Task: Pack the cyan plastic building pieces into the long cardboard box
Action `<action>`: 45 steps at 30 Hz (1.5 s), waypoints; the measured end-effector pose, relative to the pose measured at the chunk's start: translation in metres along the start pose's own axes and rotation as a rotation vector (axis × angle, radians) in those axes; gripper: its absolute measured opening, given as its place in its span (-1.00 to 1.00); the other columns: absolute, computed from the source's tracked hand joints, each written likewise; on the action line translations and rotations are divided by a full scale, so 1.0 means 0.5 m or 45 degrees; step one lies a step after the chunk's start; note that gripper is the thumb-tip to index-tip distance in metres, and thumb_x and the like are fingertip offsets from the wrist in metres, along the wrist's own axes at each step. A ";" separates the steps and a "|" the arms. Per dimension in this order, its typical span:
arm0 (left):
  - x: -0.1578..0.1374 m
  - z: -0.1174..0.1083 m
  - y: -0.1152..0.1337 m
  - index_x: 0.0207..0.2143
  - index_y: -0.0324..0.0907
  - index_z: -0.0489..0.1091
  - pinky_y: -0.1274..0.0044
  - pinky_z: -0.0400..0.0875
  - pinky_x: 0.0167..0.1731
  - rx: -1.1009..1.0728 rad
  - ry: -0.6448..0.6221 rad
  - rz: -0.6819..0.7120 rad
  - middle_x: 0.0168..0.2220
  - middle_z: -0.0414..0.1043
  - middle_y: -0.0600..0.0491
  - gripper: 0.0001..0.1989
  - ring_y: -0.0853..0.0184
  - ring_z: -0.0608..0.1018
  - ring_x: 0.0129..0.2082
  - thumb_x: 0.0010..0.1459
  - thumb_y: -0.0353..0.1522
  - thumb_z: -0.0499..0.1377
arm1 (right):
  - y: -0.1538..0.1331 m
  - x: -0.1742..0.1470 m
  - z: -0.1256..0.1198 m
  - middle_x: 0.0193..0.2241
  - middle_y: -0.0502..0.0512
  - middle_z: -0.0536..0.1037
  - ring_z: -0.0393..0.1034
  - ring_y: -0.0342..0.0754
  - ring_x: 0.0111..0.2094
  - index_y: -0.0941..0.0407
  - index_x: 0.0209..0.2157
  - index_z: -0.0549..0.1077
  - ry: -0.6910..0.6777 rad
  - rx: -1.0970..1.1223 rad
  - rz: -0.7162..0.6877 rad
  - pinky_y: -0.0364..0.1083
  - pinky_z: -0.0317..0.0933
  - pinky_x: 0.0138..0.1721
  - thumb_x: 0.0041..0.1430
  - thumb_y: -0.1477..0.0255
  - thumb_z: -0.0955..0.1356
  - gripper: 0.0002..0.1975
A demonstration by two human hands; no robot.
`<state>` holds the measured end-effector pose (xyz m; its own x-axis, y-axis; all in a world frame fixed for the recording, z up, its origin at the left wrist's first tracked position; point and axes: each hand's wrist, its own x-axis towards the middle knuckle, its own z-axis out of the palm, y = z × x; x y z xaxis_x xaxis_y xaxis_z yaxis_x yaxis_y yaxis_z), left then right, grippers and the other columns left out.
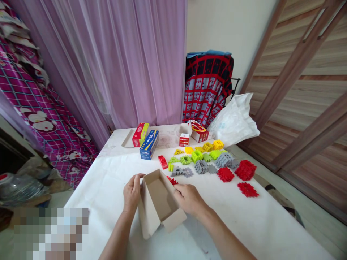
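An opened cardboard box [162, 196], plain brown inside with its flaps folded out, is tilted toward me above the near part of the table. My left hand [132, 191] grips its left side near the far corner. On the opposite side, my right hand [189, 198] is closed on the box wall. Just beyond the box lie red toothed plastic pieces [172, 180], partly hidden by it. Grey toothed blocks [201, 167] and a red block cluster [226, 174] sit farther right.
A blue box [149, 145] and a red-and-green box [141, 134] stand at the back left. Small red-and-white boxes [200, 131] are at the back. Green pieces [197, 156] and yellow pieces [208, 146] form rows. A white bag [234, 121] rests at the far right edge.
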<state>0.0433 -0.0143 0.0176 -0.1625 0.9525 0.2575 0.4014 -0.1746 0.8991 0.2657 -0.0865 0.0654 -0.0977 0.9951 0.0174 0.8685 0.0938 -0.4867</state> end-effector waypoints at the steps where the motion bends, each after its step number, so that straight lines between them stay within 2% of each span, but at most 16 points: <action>1: 0.007 -0.006 -0.005 -0.29 -0.16 0.53 0.56 0.35 -0.50 -0.036 0.032 -0.018 -0.65 0.32 0.15 -0.52 0.35 0.43 -0.58 0.22 -0.04 -0.05 | 0.002 0.010 -0.010 -0.54 0.05 0.53 0.32 -0.08 -0.48 0.07 -0.55 0.44 0.014 -0.015 0.008 -0.10 -0.11 -0.44 0.17 0.51 0.20 -0.71; 3: 0.022 -0.015 -0.020 -0.25 -0.18 0.52 0.55 0.39 -0.48 -0.106 0.132 -0.039 -0.59 0.40 0.11 -0.51 0.34 0.47 -0.54 0.23 -0.03 -0.05 | 0.009 0.033 -0.034 -0.52 0.06 0.55 0.33 -0.08 -0.46 0.08 -0.54 0.45 0.045 -0.053 0.010 -0.10 -0.11 -0.44 0.18 0.51 0.20 -0.71; 5: 0.034 -0.022 -0.042 -0.23 -0.19 0.49 0.52 0.45 -0.41 -0.161 0.253 -0.030 -0.38 0.53 0.01 -0.52 0.30 0.55 -0.42 0.22 -0.03 -0.04 | 0.016 0.059 -0.061 -0.50 0.07 0.55 0.32 -0.09 -0.45 0.10 -0.54 0.46 0.086 -0.099 0.015 -0.11 -0.11 -0.43 0.18 0.51 0.20 -0.71; 8: 0.046 -0.024 -0.083 -0.22 -0.16 0.46 0.44 0.49 -0.26 -0.172 0.354 -0.025 -0.14 0.55 -0.06 -0.54 0.24 0.59 -0.24 0.22 -0.03 -0.04 | 0.026 0.104 -0.104 -0.49 0.07 0.56 0.30 -0.11 -0.45 0.12 -0.52 0.48 0.161 -0.166 0.077 -0.12 -0.11 -0.44 0.17 0.51 0.21 -0.72; 12: 0.050 -0.016 -0.122 -0.20 -0.12 0.44 0.37 0.47 -0.16 -0.166 0.320 -0.100 -0.15 0.56 -0.04 -0.58 0.19 0.60 -0.19 0.17 -0.02 0.01 | 0.035 0.179 -0.161 -0.43 0.07 0.58 0.35 -0.10 -0.40 0.11 -0.45 0.53 0.265 -0.277 0.216 -0.14 -0.07 -0.44 0.19 0.47 0.20 -0.71; 17: 0.050 -0.007 -0.131 -0.21 -0.11 0.44 0.32 0.41 -0.04 -0.187 0.284 -0.143 -0.17 0.58 -0.03 -0.63 0.17 0.59 -0.15 0.08 -0.06 0.09 | 0.044 0.296 -0.200 -0.27 0.19 0.62 0.45 0.00 -0.24 0.13 -0.30 0.60 0.317 -0.382 0.337 -0.14 0.08 -0.36 0.24 0.42 0.17 -0.63; 21: 0.050 -0.004 -0.133 -0.23 -0.12 0.45 0.33 0.43 -0.06 -0.273 0.270 -0.191 -0.19 0.59 -0.04 -0.64 0.17 0.59 -0.14 0.06 -0.09 0.11 | 0.051 0.369 -0.192 -0.16 0.26 0.62 0.47 0.07 -0.12 0.15 -0.21 0.61 0.306 -0.430 0.373 -0.12 0.18 -0.24 0.22 0.42 0.19 -0.64; 24: 0.049 -0.003 -0.134 -0.23 -0.13 0.45 0.33 0.45 -0.08 -0.301 0.261 -0.206 -0.20 0.59 -0.05 -0.64 0.17 0.60 -0.16 0.04 -0.10 0.12 | 0.058 0.397 -0.172 -0.14 0.27 0.61 0.47 0.10 -0.09 0.16 -0.15 0.60 0.286 -0.447 0.407 -0.09 0.23 -0.16 0.21 0.41 0.21 -0.64; 34: 0.049 -0.001 -0.124 -0.25 -0.14 0.46 0.35 0.50 -0.17 -0.326 0.271 -0.228 -0.23 0.61 -0.05 -0.67 0.20 0.63 -0.25 0.02 -0.13 0.15 | 0.089 0.413 -0.104 -0.12 0.28 0.59 0.46 0.07 -0.05 0.17 -0.04 0.54 0.214 -0.410 0.439 -0.07 0.25 -0.07 0.28 0.42 0.20 -0.64; 39: 0.049 -0.003 -0.128 -0.23 -0.14 0.45 0.34 0.48 -0.14 -0.277 0.251 -0.242 -0.20 0.59 -0.05 -0.66 0.19 0.62 -0.23 0.03 -0.12 0.13 | 0.095 0.424 -0.103 -0.09 0.29 0.58 0.46 0.07 -0.04 0.20 -0.04 0.51 0.218 -0.372 0.456 -0.08 0.23 -0.06 0.31 0.39 0.21 -0.65; 45: 0.053 -0.006 -0.135 -0.21 -0.13 0.45 0.31 0.46 -0.10 -0.218 0.228 -0.277 -0.16 0.58 -0.05 -0.63 0.17 0.61 -0.19 0.03 -0.09 0.14 | 0.073 0.443 -0.102 -0.09 0.31 0.58 0.46 0.07 -0.04 0.20 -0.05 0.52 0.225 -0.340 0.469 -0.09 0.25 -0.09 0.31 0.34 0.22 -0.65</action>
<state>0.0092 0.0218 -0.0354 -0.3902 0.9156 0.0972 0.1848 -0.0255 0.9824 0.3008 0.1389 0.0959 0.3034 0.9518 0.0453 0.9264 -0.2835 -0.2478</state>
